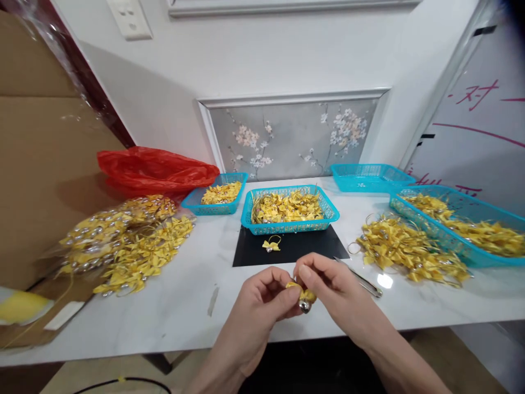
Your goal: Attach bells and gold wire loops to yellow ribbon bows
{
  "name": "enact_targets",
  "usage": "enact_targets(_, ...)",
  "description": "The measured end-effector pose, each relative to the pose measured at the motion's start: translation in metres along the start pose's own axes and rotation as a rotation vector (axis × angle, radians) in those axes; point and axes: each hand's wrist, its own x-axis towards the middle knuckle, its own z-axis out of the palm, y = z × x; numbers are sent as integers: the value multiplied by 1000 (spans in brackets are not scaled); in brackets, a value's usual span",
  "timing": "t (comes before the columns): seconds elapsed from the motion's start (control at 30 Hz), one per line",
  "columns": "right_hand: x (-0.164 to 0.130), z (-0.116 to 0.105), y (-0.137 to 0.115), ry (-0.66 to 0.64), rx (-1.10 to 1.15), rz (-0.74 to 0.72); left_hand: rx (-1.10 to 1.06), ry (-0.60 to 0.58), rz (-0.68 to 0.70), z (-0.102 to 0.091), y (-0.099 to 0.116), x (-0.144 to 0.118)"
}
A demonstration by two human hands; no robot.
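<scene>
My left hand (262, 298) and my right hand (334, 287) meet at the near edge of the white table (184, 295), both pinching one small yellow ribbon bow with a silver bell (304, 300). The bell hangs below my fingertips. Just beyond my hands lies a black mat (311, 246) with a single finished yellow bow (271, 244) on it. Metal tweezers (361, 280) lie on the table right beside my right hand.
A blue basket of yellow bows (289, 208) stands behind the mat. Smaller blue baskets (217, 198) (371, 176) sit at the back, a long one (459, 221) at right. Loose bow piles (406, 249) (135, 251), a red bag (153, 169) and cardboard (36, 164) flank them.
</scene>
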Motion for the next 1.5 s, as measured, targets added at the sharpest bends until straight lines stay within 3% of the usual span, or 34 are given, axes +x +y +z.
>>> enact_targets(0.2,-12,-6,5,176,58,32,-21,145,97,-6,-5,1)
enact_targets(0.4,-17,-1,10,12,197,137,-20,140,118,-1,-2,-4)
enact_targets(0.63,-12,4,5,132,294,50,-128,13,-64,-5,-1,-4)
enact_targets(0.73,-15,4,7,154,363,53,-203,48,-36,-6,-3,-3)
enact_targets(0.93,-23,5,8,-27,281,148,-117,110,89,-4,-8,-5)
enact_targets(1.07,-23,7,3,-17,242,61,-77,75,102,-2,-7,-8)
enact_targets(1.17,-25,7,4,-14,276,-6,-158,28,38,0,-4,-12)
enact_targets(1.33,-31,12,16,-28,482,-60,-345,-36,-43,6,-2,-16)
enact_targets(1.5,-29,18,18,-37,671,-42,-428,-28,-71,8,-2,-18)
